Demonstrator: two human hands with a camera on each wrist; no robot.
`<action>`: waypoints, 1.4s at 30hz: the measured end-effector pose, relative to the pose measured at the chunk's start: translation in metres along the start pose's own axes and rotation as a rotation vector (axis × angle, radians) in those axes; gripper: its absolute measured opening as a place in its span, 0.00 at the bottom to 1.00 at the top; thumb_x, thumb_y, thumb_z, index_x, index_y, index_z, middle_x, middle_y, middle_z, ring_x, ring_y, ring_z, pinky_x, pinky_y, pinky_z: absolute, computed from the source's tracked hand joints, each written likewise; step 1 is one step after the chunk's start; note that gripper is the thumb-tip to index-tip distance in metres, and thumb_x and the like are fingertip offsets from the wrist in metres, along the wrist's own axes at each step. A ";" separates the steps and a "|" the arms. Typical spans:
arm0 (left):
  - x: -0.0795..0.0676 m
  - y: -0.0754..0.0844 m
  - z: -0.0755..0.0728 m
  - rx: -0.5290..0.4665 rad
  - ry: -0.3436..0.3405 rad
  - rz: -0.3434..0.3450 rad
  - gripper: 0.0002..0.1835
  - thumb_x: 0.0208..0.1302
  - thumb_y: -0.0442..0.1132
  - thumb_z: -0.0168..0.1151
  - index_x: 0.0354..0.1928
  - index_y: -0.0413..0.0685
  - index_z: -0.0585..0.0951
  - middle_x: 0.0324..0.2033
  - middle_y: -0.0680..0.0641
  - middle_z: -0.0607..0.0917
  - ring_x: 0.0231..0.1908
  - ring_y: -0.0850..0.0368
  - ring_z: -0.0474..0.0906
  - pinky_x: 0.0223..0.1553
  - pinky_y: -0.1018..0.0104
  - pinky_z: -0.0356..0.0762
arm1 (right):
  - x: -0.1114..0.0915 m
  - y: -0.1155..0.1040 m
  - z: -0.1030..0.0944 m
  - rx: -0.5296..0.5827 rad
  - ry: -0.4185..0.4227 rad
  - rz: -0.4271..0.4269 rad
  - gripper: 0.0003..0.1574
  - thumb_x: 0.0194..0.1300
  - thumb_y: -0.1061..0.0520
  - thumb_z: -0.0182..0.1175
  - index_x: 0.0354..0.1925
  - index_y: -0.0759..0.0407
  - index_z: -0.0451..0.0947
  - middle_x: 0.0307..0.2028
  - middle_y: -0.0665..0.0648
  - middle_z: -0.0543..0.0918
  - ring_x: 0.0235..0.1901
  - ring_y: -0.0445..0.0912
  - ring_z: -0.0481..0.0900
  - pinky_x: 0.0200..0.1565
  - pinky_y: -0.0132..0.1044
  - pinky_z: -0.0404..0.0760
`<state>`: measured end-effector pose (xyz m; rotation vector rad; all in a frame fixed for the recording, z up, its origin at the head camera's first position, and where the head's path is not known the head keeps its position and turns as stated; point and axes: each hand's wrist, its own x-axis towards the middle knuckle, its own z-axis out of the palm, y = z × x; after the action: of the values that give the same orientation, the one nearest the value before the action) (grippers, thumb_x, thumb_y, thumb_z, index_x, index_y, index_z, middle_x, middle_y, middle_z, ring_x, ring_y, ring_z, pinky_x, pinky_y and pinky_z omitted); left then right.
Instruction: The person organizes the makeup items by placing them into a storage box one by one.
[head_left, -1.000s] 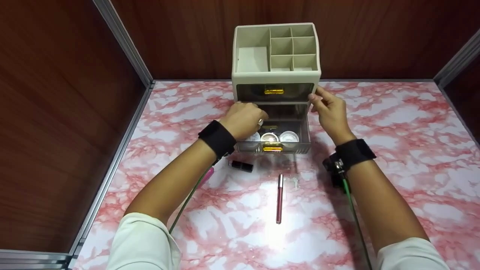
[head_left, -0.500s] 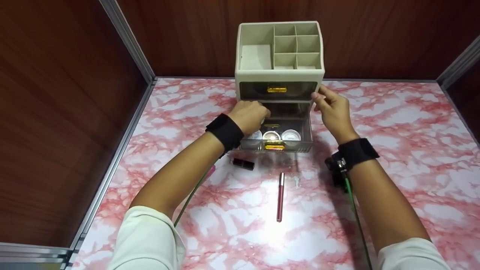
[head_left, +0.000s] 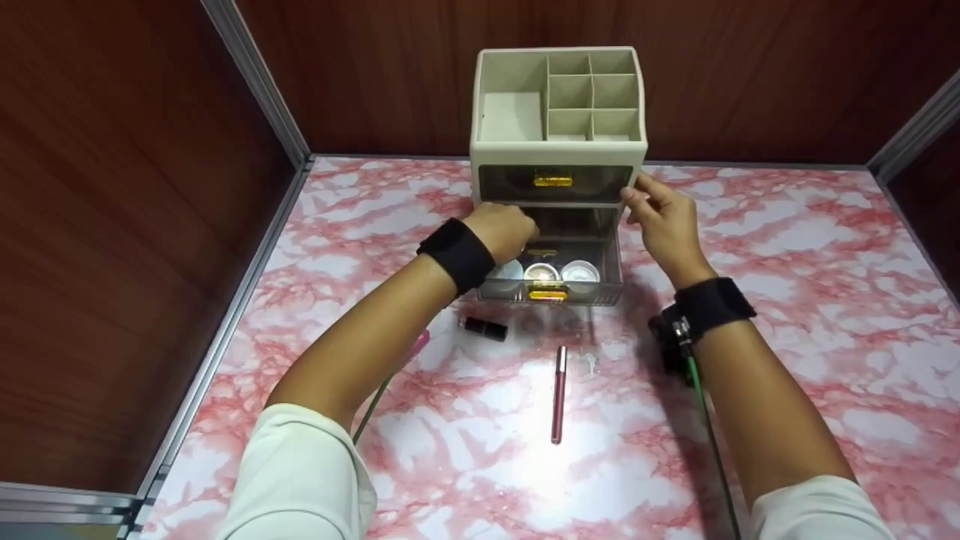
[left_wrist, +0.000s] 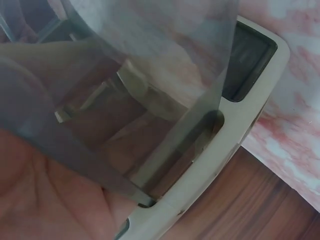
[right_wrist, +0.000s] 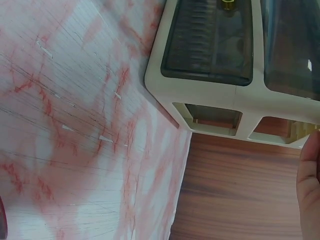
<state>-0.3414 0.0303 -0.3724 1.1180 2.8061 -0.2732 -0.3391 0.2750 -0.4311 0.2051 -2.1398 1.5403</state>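
Observation:
A cream desktop organizer (head_left: 559, 154) stands at the back, its smoky see-through lower drawer (head_left: 604, 292) pulled out. Over that drawer's left side is my left hand (head_left: 504, 229), its fingertips hidden inside; in the left wrist view the palm (left_wrist: 55, 200) lies close against the drawer's clear wall. I cannot tell what those fingers hold. Round white-rimmed containers (head_left: 580, 272) sit in a row at the drawer's front. My right hand (head_left: 666, 229) grips the organizer's right side, thumb at the front edge; only part of the hand (right_wrist: 309, 172) shows in the right wrist view.
In front of the drawer lie a small black tube (head_left: 486, 328) and a slim dark-red lip gloss tube (head_left: 559, 397). A pink item (head_left: 421, 343) is partly hidden behind the left forearm. The upper drawer (head_left: 555, 184) is closed. Brown wood-grain panels (head_left: 375, 82) border the marbled table.
My left wrist has moved a little forward and right over the drawer, and the ring on that hand shows less. The right hand keeps its place on the organizer. The head view has shifted slightly.

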 end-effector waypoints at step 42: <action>-0.050 -0.038 0.010 -0.445 0.782 -0.236 0.06 0.58 0.39 0.54 0.33 0.48 0.80 0.27 0.52 0.80 0.26 0.57 0.74 0.28 0.64 0.71 | 0.001 -0.001 -0.001 0.001 -0.002 0.011 0.21 0.56 0.48 0.61 0.50 0.45 0.77 0.31 0.54 0.81 0.20 0.42 0.74 0.22 0.29 0.72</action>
<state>-0.3314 -0.0323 -0.3692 0.9121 3.3649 0.9291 -0.3392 0.2755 -0.4292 0.1955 -2.1450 1.5484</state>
